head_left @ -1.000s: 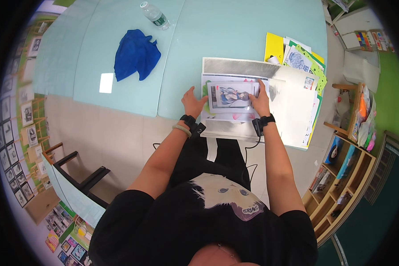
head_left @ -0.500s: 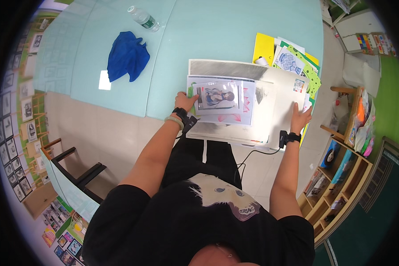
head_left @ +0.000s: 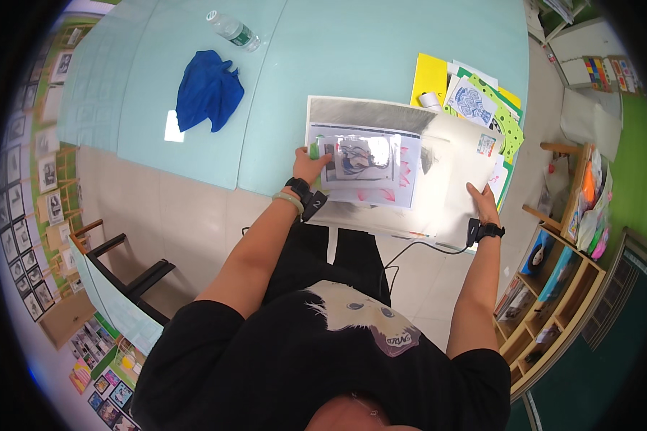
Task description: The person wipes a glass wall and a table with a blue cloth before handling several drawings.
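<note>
My left hand (head_left: 309, 164) is closed on the left edge of a stack of papers, its thumb on top and its other fingers underneath. Uppermost in that stack lies a glossy picture of a figure (head_left: 359, 158), partly washed out by glare. Under it is a white sheet with pink petals (head_left: 406, 172). Large drawing sheets with grey pencil shading (head_left: 453, 187) lie below these and jut over the table's near edge. At their lower right edge, my right hand (head_left: 486, 204) pinches the paper, with the thumb on top. Both wrists wear black bands.
Beyond the stack on the right lie a yellow folder (head_left: 430, 75), a white roll (head_left: 430, 100) and green dotted papers (head_left: 512, 136). A blue cloth (head_left: 208, 90) and a plastic bottle (head_left: 233, 30) rest on the pale table (head_left: 323, 50). A wooden shelf (head_left: 553, 294) stands at right.
My right hand has shifted down and slightly right along the edge of the drawing sheets. The glossy picture has tilted, and glare now covers more of it. My left hand has hardly moved.
</note>
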### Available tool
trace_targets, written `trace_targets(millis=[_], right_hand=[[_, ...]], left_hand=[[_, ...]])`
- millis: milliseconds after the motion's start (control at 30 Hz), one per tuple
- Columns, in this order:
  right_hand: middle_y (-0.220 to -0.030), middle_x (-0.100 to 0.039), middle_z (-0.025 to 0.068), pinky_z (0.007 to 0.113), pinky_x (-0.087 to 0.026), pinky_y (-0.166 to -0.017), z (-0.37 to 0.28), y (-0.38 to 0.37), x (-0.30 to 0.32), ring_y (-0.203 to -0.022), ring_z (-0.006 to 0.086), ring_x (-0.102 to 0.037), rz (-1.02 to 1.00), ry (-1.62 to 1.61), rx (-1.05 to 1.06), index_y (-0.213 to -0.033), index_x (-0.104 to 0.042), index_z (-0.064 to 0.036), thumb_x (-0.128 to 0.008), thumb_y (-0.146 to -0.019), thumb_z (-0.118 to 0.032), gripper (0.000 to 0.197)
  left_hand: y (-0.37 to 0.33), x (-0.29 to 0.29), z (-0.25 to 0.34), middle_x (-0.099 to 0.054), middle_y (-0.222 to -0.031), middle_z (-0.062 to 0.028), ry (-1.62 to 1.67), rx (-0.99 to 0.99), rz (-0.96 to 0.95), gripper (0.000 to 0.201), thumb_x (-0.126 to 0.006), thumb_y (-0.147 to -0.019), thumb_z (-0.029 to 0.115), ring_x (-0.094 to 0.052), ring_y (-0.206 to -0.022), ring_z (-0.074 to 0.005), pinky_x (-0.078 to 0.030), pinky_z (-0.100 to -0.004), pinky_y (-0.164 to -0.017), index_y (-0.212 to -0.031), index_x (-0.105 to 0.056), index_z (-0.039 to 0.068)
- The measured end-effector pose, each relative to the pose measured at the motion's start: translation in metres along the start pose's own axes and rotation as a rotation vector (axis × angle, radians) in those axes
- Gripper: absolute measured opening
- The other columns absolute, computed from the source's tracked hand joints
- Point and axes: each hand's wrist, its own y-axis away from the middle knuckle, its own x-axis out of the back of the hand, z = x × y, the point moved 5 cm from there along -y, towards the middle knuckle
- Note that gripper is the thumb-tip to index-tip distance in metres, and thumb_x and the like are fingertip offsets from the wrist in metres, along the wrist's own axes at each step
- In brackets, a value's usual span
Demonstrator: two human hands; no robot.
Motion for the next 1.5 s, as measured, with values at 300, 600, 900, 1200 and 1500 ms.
trace_targets(millis=[300,600,900,1200,1500], right_hand=[[-0.121,-0.068,0.0102,0.031,-0.048,-0.096,-0.018,0.019,-0.015,-0.106,0.0186,-0.063,0.213,0.076,0.133,-0.130,-0.060,0.0032,-0.078,-0.088,-0.015,0.050],[-0.121,-0.068,0.0107,0.031,-0.049,-0.094,-0.028,0.040,-0.015,-0.105,0.0173,-0.064,0.030,0.053,0.085,-0.135,-0.056,0.0037,-0.071,-0.091,-0.009,0.048],[-0.128,-0.064,0.0115,0.032,-0.045,-0.100,-0.001,0.055,-0.035,-0.116,0.0224,-0.060,-0.190,0.274,0.004,-0.140,-0.050,0.0027,-0.066,-0.094,-0.014,0.052],[-0.134,-0.060,0.0100,0.032,-0.044,-0.103,0.016,0.055,-0.042,-0.119,0.0219,-0.057,-0.204,0.180,0.011,-0.142,-0.047,0.0031,-0.069,-0.090,-0.007,0.057],[-0.127,-0.062,0.0085,0.031,-0.048,-0.096,0.025,0.051,-0.031,-0.110,0.0197,-0.060,-0.119,0.012,-0.019,-0.139,-0.050,0.0019,-0.067,-0.088,-0.003,0.054]], left_hand=[[-0.018,-0.007,-0.012,-0.069,-0.104,-0.0153,-0.268,-0.146,-0.031,0.075,-0.089,-0.072,0.023,-0.069,-0.090,-0.0264,-0.056,-0.0373,-0.080,-0.130,-0.050,-0.005],[-0.004,0.002,0.011,-0.066,-0.109,-0.0159,-0.037,-0.005,-0.014,0.079,-0.091,-0.069,0.030,-0.065,-0.097,-0.0315,-0.055,-0.0403,-0.085,-0.130,-0.051,-0.001],[-0.004,0.029,0.009,-0.059,-0.122,-0.0232,-0.542,-0.038,0.346,0.085,-0.081,-0.076,0.050,-0.062,-0.106,-0.0394,-0.051,-0.0464,-0.093,-0.138,-0.049,0.000],[-0.018,0.045,0.005,-0.072,-0.116,-0.0149,0.114,0.002,-0.363,0.061,-0.084,-0.080,0.027,-0.069,-0.101,-0.0259,-0.053,-0.0388,-0.093,-0.128,-0.062,-0.004],[0.008,0.053,-0.014,-0.065,-0.130,-0.0103,0.117,0.055,-0.615,0.062,-0.078,-0.084,0.012,-0.060,-0.119,-0.0218,-0.043,-0.0363,-0.105,-0.140,-0.053,0.003]])
